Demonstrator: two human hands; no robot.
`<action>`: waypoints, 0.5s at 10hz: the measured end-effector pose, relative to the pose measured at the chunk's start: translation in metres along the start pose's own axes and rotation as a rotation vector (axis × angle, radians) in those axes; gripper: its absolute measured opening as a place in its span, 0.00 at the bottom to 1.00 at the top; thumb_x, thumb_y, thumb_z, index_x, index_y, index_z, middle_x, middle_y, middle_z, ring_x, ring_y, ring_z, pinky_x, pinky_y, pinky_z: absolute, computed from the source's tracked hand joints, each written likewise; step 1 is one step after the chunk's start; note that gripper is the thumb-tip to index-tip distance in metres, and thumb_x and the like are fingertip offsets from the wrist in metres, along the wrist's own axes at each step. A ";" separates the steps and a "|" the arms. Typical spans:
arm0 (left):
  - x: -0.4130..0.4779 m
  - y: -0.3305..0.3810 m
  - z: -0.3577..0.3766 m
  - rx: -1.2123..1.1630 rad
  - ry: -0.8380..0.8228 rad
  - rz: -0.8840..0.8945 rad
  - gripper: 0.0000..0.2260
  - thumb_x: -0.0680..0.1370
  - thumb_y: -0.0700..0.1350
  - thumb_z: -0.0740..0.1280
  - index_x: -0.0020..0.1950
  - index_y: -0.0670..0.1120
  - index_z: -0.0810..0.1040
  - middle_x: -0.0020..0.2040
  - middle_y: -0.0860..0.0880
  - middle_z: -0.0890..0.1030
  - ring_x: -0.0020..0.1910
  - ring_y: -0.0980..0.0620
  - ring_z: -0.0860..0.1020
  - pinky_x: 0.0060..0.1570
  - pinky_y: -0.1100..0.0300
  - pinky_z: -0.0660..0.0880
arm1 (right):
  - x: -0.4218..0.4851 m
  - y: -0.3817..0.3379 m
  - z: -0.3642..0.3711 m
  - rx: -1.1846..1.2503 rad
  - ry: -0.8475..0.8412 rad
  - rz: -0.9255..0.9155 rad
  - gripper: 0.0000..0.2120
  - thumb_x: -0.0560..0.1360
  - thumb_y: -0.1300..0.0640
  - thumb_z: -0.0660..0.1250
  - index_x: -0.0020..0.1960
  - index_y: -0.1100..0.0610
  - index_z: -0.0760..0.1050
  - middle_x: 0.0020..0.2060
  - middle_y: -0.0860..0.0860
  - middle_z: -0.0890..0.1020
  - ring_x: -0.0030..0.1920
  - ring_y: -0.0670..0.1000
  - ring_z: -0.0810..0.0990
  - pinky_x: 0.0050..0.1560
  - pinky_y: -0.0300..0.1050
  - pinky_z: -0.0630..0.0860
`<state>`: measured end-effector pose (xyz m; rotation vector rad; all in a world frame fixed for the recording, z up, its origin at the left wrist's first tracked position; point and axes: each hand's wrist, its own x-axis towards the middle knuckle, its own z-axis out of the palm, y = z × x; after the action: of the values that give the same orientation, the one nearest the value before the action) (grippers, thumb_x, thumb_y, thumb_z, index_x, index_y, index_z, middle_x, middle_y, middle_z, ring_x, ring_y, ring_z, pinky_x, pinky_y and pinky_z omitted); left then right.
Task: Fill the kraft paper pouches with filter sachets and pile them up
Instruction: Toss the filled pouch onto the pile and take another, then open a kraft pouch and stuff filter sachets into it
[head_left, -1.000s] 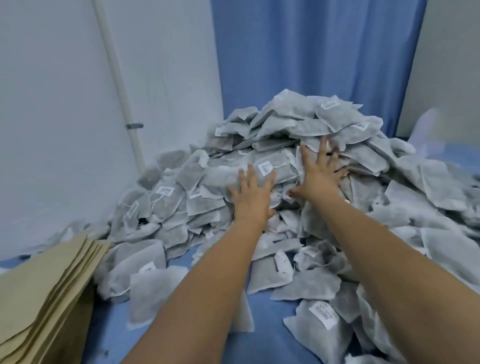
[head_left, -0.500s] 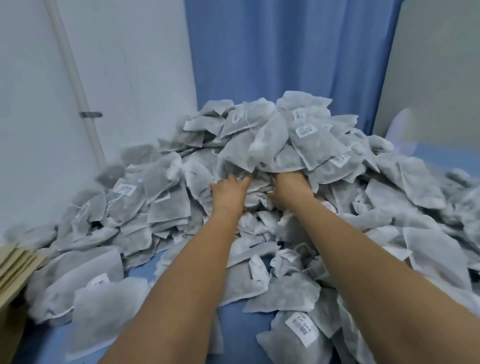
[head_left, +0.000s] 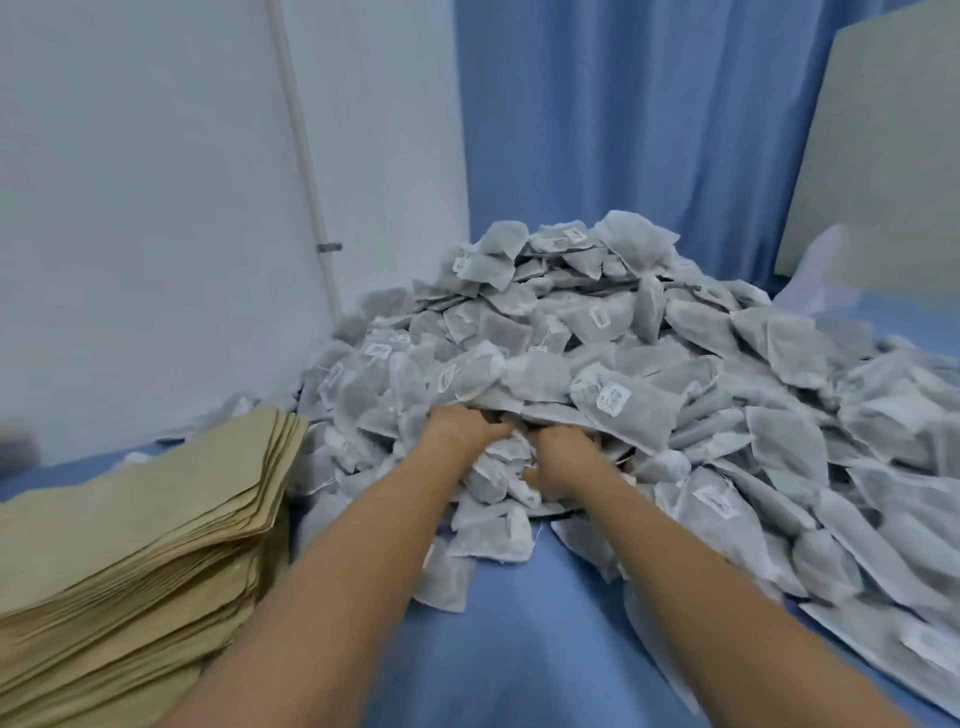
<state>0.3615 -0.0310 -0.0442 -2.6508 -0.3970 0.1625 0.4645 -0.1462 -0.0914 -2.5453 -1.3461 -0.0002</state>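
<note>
Since a moment ago our view has swung back left, so the stack of paper pouches (head_left: 140, 551) fills the near left corner again, and our hands have drawn closer to us, dragging sachets down the slope. Nearest us lies the blue table (head_left: 519, 649), bare between our forearms. Just beyond, our left hand (head_left: 460, 431) and right hand (head_left: 563, 460) are dug into the foot of the sachet heap (head_left: 597, 364), fingers buried; they seem curled around a bunch, but we cannot tell how tightly. No pouch looks filled yet, so nearly the whole job remains. Behind the heap hang a blue curtain (head_left: 623, 119) and a white wall (head_left: 145, 182).
</note>
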 end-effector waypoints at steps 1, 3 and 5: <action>-0.051 0.003 -0.012 0.176 0.013 0.105 0.20 0.82 0.53 0.59 0.74 0.54 0.63 0.71 0.43 0.67 0.68 0.42 0.68 0.63 0.52 0.66 | -0.029 -0.023 0.002 0.049 -0.052 0.029 0.24 0.73 0.50 0.68 0.67 0.56 0.71 0.63 0.57 0.76 0.62 0.57 0.74 0.62 0.49 0.72; -0.120 0.007 0.014 -0.191 0.212 -0.072 0.40 0.75 0.42 0.69 0.78 0.57 0.48 0.78 0.40 0.46 0.72 0.38 0.61 0.65 0.48 0.66 | -0.067 -0.061 -0.003 0.161 0.070 0.254 0.23 0.76 0.50 0.65 0.66 0.60 0.66 0.62 0.57 0.76 0.63 0.59 0.75 0.62 0.53 0.71; -0.193 -0.003 0.048 -0.272 0.376 -0.084 0.30 0.75 0.46 0.67 0.75 0.48 0.61 0.73 0.41 0.63 0.69 0.42 0.66 0.64 0.51 0.64 | -0.095 -0.142 0.025 0.161 0.266 0.084 0.29 0.77 0.48 0.60 0.75 0.56 0.57 0.75 0.57 0.60 0.75 0.59 0.57 0.70 0.63 0.57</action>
<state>0.1687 -0.0670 -0.0767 -2.8361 -0.4259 -0.4403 0.2917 -0.1417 -0.0950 -2.3666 -1.0924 -0.1996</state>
